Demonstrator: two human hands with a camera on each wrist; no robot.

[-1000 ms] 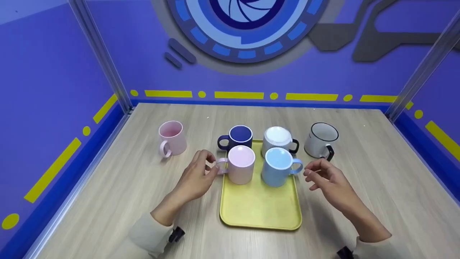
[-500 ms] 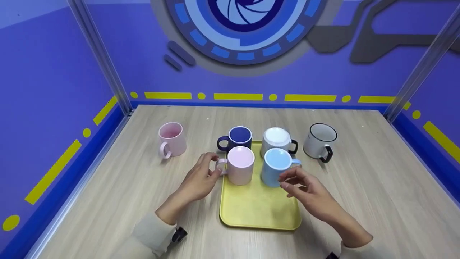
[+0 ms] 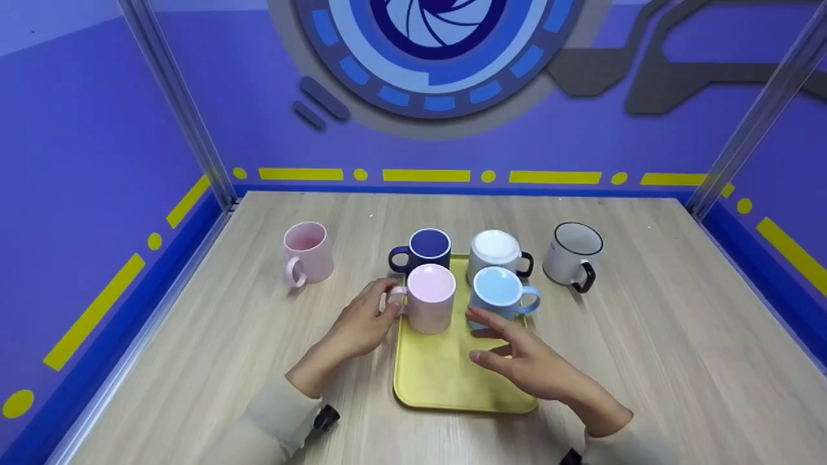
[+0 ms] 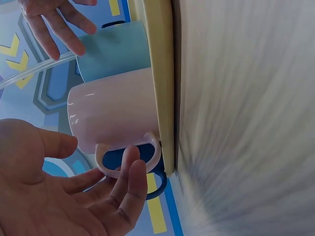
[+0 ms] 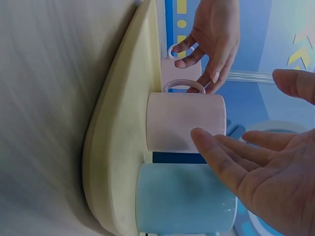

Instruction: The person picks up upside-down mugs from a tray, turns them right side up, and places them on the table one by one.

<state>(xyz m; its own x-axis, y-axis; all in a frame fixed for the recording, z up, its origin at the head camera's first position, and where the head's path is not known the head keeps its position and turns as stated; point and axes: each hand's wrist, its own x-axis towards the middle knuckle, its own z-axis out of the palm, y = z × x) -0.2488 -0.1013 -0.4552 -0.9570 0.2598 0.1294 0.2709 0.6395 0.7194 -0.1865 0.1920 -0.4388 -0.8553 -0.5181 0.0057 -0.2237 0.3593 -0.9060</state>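
On the yellow tray [image 3: 446, 384] several mugs stand base up. The front pair is a pale pink mug [image 3: 431, 311] and a light blue mug [image 3: 494, 289]; behind them are a navy mug [image 3: 429, 247] and a white mug [image 3: 495, 255] with a black handle. My left hand [image 3: 362, 324] is at the pink mug's handle, its fingertips overlapping the handle [image 4: 153, 147] in the left wrist view and its thumb apart. My right hand [image 3: 533, 367] spreads its fingers over the tray, right in front of the blue mug, holding nothing.
Left of the tray, another pink mug [image 3: 314, 258] stands upright on the wooden table [image 3: 213, 336]. To the right stands an upright white mug [image 3: 568, 259] with a black rim and handle. Blue-purple panels [image 3: 213, 97] enclose the table at the back and sides.
My right hand has swept left from beside the blue mug's handle to in front of that mug, its fingers spreading. The left hand has edged closer to the pink mug's handle.
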